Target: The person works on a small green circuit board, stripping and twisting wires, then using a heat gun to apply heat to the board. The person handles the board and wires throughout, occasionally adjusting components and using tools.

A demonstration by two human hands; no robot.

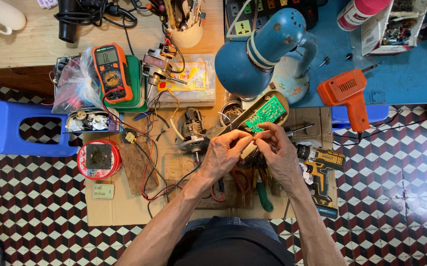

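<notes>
My left hand (221, 153) and my right hand (278, 151) meet fingertip to fingertip over a cardboard sheet (120, 202) on the floor. Both pinch something small between them, right below a green circuit board (265, 112) in a dark oval housing; what they pinch is too small to make out. A small electric motor (191, 130) with wires lies just left of my left hand. Pliers with green handles (265, 194) and red-handled cutters (240, 180) lie under my wrists.
An orange multimeter (110, 72) and a red round tin (98, 158) sit to the left. A blue desk lamp (262, 54) stands behind the board. An orange glue-gun-shaped tool (349, 96), a yellow-black cordless drill (321, 170) and a blue plastic stool (11, 128) surround the area.
</notes>
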